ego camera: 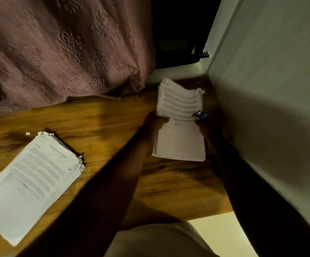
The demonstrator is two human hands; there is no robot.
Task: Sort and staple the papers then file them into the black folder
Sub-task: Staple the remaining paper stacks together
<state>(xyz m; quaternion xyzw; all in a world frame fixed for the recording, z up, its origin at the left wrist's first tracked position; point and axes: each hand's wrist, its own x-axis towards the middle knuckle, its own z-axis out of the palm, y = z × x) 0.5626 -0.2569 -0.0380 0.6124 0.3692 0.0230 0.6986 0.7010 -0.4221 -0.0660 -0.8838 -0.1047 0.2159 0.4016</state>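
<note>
A stack of printed papers (181, 127) lies on the wooden table (102, 123) at the right, close to the wall. My left hand (155, 125) grips the stack's left edge, thumb on the top sheet. My right hand (208, 130) holds the right edge. A small blue stapler (201, 115) shows at the stack's right edge, just above my right hand; whether the hand holds it is unclear. A second, thicker pile of printed papers (32, 180) lies at the front left of the table, untouched. No black folder is in view.
A mauve embroidered curtain (61, 49) hangs over the table's far edge. A pale wall (272, 108) bounds the table on the right. A tiny paper scrap (27, 133) lies near the left pile. The table's front edge runs just above my lap.
</note>
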